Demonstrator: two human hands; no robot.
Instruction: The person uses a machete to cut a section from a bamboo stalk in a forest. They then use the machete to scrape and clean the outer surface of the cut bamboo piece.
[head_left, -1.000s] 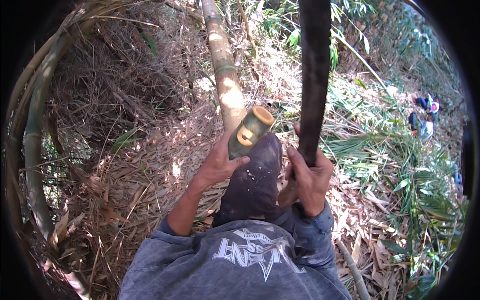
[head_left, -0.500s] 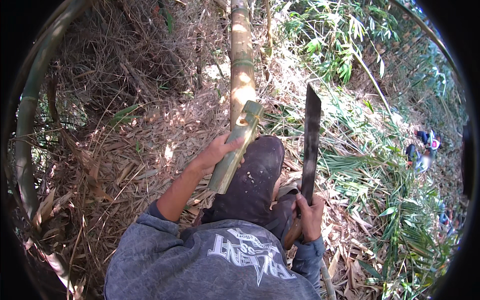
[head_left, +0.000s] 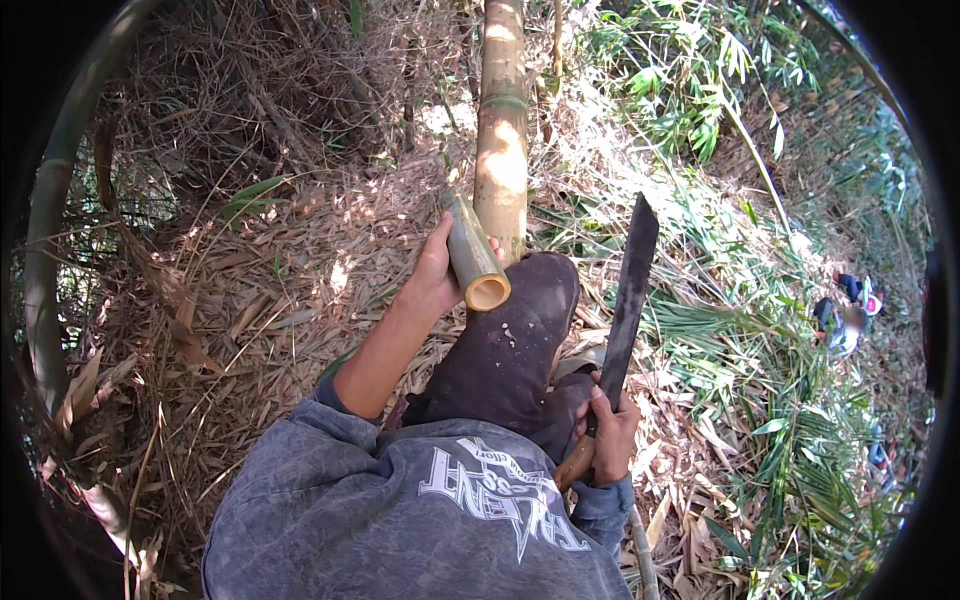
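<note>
The fingers of the left hand point(head_left: 437, 272) wrap around a short cut length of bamboo tube point(head_left: 473, 257) at the centre of the frame, its hollow cut end turned toward the camera and its far end pointing up at the tall bamboo stalk point(head_left: 502, 120) that runs to the top edge. The tube lies just beside the foot of that stalk; whether the two touch cannot be told. The fingers of the right hand point(head_left: 608, 432) are clenched on the wooden handle of a machete point(head_left: 626, 300) at lower right of centre, the dark blade standing upward and clear of the tube. Between the hands a dark trouser knee point(head_left: 510, 345) rises in the middle, with a grey sweatshirt point(head_left: 400, 520) filling the lower frame.

By the look of it, the piece is cut free and held up for trimming or checking. A next stroke would call for steadying the tube with the left fingers kept well away from the blade's path. Dry leaves and straw point(head_left: 260, 290) cover the ground at left, green foliage point(head_left: 760, 330) at right.
</note>
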